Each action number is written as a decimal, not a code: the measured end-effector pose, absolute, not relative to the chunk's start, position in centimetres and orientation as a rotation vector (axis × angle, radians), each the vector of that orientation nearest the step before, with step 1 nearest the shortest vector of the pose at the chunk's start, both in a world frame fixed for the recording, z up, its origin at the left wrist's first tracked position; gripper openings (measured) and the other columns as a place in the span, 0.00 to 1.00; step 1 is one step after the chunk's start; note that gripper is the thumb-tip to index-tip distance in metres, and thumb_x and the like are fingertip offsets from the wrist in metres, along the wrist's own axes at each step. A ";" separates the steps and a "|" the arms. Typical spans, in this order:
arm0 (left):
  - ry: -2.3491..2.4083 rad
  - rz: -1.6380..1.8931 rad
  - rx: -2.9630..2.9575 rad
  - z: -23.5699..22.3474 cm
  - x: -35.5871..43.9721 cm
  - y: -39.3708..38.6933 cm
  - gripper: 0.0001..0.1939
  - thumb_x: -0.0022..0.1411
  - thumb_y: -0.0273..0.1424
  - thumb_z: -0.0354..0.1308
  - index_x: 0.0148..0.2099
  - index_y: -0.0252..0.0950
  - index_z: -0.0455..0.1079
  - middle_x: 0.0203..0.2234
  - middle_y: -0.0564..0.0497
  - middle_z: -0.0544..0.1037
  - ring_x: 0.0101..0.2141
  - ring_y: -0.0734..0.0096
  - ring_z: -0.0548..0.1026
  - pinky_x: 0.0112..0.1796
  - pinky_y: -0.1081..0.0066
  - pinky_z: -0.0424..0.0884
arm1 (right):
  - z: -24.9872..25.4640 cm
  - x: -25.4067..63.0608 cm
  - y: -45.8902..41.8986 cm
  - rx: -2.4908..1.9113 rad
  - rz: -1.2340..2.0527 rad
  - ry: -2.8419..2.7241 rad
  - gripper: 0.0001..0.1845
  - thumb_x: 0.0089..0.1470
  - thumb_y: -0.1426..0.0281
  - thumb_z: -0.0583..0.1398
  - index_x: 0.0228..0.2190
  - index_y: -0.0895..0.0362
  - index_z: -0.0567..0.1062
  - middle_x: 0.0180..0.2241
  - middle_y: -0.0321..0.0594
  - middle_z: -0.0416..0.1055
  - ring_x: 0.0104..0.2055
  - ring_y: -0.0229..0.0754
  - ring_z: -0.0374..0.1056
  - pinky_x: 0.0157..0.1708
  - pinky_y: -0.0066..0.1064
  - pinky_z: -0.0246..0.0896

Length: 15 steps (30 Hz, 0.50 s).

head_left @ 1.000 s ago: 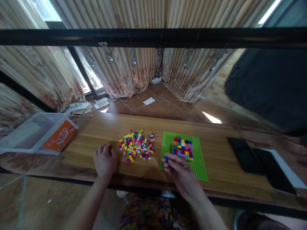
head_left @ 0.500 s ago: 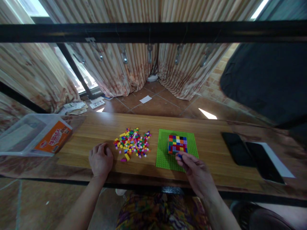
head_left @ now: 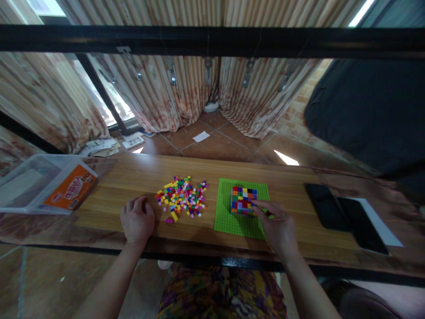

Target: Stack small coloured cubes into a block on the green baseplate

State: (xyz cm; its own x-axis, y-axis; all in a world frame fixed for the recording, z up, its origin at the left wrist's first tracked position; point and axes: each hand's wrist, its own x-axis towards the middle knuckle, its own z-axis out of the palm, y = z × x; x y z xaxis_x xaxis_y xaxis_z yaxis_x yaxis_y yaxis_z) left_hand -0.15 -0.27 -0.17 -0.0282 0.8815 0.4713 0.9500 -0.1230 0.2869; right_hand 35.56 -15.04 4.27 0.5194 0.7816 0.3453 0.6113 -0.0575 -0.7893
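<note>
On a green baseplate (head_left: 224, 217) stands a block of many-coloured toy bricks (head_left: 244, 199), several bricks wide. My right hand (head_left: 279, 223) reaches in from the right, thumb and forefinger pinched at the block's right edge. The small blue brick in that pinch is mostly hidden by the fingertips. To the left, my left hand (head_left: 137, 219) rests on the wooden board with its fingers curled in, holding nothing that I can see. Close beside it lies a loose pile of small coloured bricks (head_left: 182, 197).
A clear plastic box (head_left: 29, 208) with an orange label stands at the far left. Two dark phone-like slabs (head_left: 327, 206) and a white sheet (head_left: 381, 221) lie at the right. A black bar (head_left: 212, 40) crosses beyond the wooden board (head_left: 282, 177).
My right hand has moved up and slightly right, bringing the blue brick from the block's front to its right edge. My left hand stays put on the board.
</note>
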 end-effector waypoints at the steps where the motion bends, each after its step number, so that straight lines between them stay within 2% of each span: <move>1: -1.996 -0.852 -2.099 -0.2 -0.1 -0.3 0.17 0.63 0.33 0.47 0.46 0.31 0.74 0.43 0.38 0.76 0.45 0.51 0.71 0.50 0.54 0.66 | 4.2 35.6 -14.7 -1.759 0.165 -1.215 0.11 0.54 0.61 0.61 0.34 0.51 0.82 0.35 0.40 0.79 0.37 0.43 0.73 0.38 0.36 0.68; 8: -1.997 -0.837 -2.102 0.1 0.0 -0.4 0.17 0.63 0.33 0.47 0.45 0.31 0.74 0.43 0.38 0.76 0.45 0.52 0.70 0.50 0.55 0.65 | 3.4 35.2 -13.2 -1.722 0.023 -1.406 0.11 0.58 0.66 0.58 0.34 0.52 0.81 0.36 0.40 0.80 0.40 0.43 0.74 0.43 0.38 0.69; 15: -2.034 -0.876 -2.108 0.1 0.0 -0.4 0.16 0.62 0.33 0.48 0.44 0.33 0.73 0.42 0.40 0.76 0.46 0.52 0.70 0.50 0.55 0.64 | 3.1 35.3 -13.1 -1.742 -0.033 -1.459 0.11 0.59 0.66 0.57 0.36 0.52 0.80 0.39 0.41 0.79 0.42 0.43 0.75 0.46 0.39 0.69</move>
State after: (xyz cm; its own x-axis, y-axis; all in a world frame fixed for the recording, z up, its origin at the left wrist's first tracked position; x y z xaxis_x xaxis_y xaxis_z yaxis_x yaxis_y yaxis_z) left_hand 0.04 -0.38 0.06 -0.0474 0.8917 0.4501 0.9398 -0.1128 0.3225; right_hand 35.32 -13.09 3.13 0.3216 0.7986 0.5087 0.8211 0.0323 -0.5699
